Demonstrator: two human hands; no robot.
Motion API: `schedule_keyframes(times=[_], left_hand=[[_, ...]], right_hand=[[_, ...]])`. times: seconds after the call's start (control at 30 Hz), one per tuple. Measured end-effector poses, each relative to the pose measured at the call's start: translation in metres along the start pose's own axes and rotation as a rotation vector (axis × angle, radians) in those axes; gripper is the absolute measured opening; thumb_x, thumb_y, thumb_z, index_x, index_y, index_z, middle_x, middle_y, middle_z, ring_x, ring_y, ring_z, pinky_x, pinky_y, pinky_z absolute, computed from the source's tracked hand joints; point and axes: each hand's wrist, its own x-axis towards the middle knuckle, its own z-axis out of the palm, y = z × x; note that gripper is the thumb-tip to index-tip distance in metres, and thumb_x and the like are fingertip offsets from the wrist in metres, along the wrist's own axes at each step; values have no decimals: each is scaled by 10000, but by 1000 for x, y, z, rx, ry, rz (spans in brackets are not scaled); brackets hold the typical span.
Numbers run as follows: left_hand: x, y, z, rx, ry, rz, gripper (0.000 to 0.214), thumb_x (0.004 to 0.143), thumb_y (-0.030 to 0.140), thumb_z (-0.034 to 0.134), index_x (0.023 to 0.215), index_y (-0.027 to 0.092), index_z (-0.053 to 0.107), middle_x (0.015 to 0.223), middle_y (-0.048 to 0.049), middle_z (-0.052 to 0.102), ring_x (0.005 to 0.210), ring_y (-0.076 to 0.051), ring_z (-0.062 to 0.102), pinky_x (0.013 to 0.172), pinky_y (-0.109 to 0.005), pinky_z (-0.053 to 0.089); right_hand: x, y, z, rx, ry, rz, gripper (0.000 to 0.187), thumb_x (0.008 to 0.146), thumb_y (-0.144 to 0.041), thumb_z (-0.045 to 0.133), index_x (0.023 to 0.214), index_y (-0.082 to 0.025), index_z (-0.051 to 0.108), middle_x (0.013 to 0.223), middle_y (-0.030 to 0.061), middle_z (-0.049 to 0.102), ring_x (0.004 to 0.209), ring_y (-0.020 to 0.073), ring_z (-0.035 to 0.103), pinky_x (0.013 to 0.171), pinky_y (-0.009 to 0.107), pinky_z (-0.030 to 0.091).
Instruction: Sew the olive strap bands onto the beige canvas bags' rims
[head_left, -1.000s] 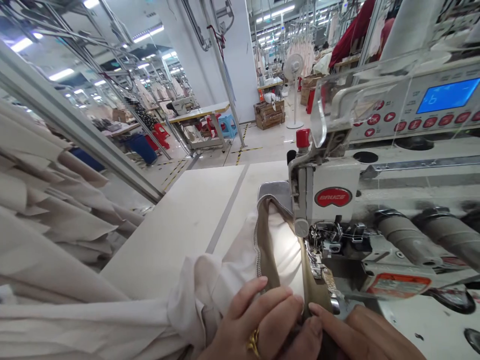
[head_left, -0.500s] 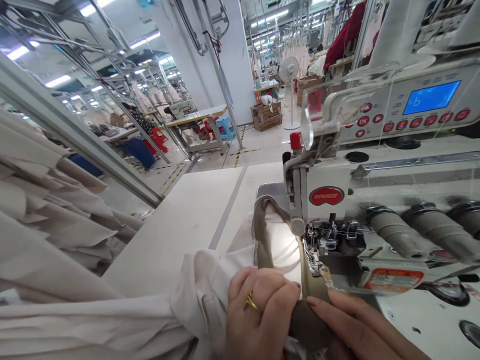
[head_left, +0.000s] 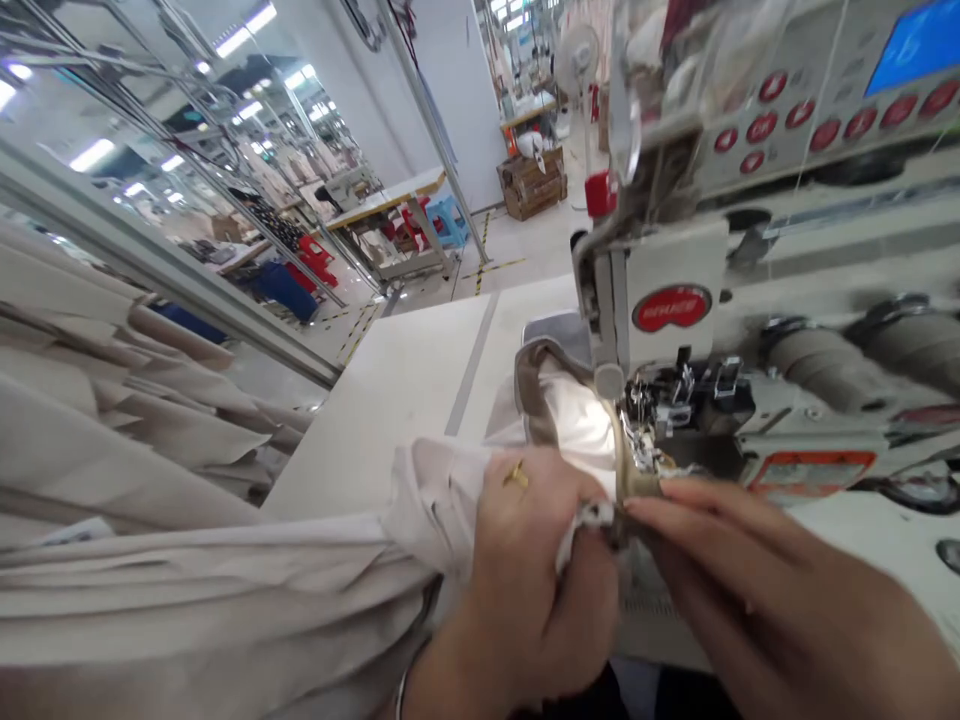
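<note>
1. The left hand (head_left: 536,570) is curled, thumb and forefinger pinching gathered cloth (head_left: 439,490) by the near end of the opening; a pale scrap pokes out there.
2. The right hand (head_left: 780,580) has its fingers close together, tips at the brown band (head_left: 534,395); whether its thumb grips underneath is hidden.
3. The band edges an open loop of the cloth, its right side running just beside the foot (head_left: 643,448) of the machine (head_left: 675,250). Good practice here, I judge, is to guide the band flat and square, without stretching it, fingertips clear of the foot.
4. The loop lies over the table's (head_left: 409,375) right end, lit inside; smoothing the folds there should stop a second layer being caught.
5. The bunched cloth trails left, near the hanging fabric (head_left: 82,420). Leaving it slack should spare the band any drag.
</note>
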Motion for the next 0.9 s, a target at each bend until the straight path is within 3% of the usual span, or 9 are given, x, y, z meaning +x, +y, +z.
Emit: schedule_keyframes(times=[0.07, 0.17, 0.37, 0.53, 0.6, 0.7, 0.8, 0.9], left_hand=[[11, 1, -2, 8, -117, -29, 49, 817, 215, 489, 861, 208, 511, 763, -8, 597, 722, -182, 565, 776, -396, 466], [16, 1, -1, 67, -231, -12, 241, 729, 269, 617, 942, 192, 531, 880, -28, 631, 852, -218, 589, 868, -415, 451], [18, 2, -2, 61, -202, -151, 193, 707, 101, 498, 854, 192, 582, 838, -6, 601, 829, -190, 575, 777, -351, 450], [22, 5, -6, -41, -251, -207, 60, 747, 175, 613, 807, 178, 612, 800, 10, 606, 777, -163, 579, 702, -306, 453], [20, 3, -3, 41, -237, -126, 64, 777, 189, 608, 837, 171, 622, 780, 6, 629, 746, -165, 589, 682, -311, 460], [15, -4, 4, 295, -123, 166, 136, 833, 125, 494, 810, 146, 626, 729, -37, 619, 691, -190, 569, 619, -331, 451], [12, -9, 6, 434, -28, 413, 203, 886, 73, 481, 771, 147, 632, 656, -30, 592, 616, -186, 515, 559, -329, 413], [8, -9, -1, 447, -102, 532, 161, 904, 63, 508, 847, 120, 647, 733, -38, 644, 669, -188, 573, 585, -330, 460]], right_hand=[[17, -5, -10, 111, -10, 132, 259, 944, -236, 420, 944, -255, 679, 848, -13, 756, 633, 140, 732, 430, 213, 550], [38, -6, -17, 135, -2, 139, 290, 897, -197, 427, 818, -242, 703, 676, -42, 727, 492, 116, 655, 399, 227, 455], [50, 1, -21, 58, -8, 82, 295, 856, -217, 468, 717, -230, 727, 424, -70, 571, 318, 74, 482, 333, 179, 252], [47, 0, -24, 77, -11, 93, 293, 859, -218, 461, 757, -235, 735, 457, -80, 612, 334, 81, 520, 334, 184, 272], [41, -4, -22, 87, 23, 90, 250, 856, -205, 486, 786, -229, 724, 544, -67, 676, 399, 107, 596, 364, 218, 352], [26, -11, -15, 30, 60, 110, 232, 903, -215, 469, 933, -208, 699, 791, 3, 765, 599, 184, 718, 480, 291, 513], [5, -13, -3, -41, 80, 65, 233, 954, -208, 444, 1075, -184, 642, 1005, 77, 755, 778, 200, 751, 586, 277, 586], [-22, -3, 14, -73, 76, -11, 256, 948, -187, 479, 1161, -193, 618, 1109, 129, 681, 855, 179, 736, 649, 228, 593]])
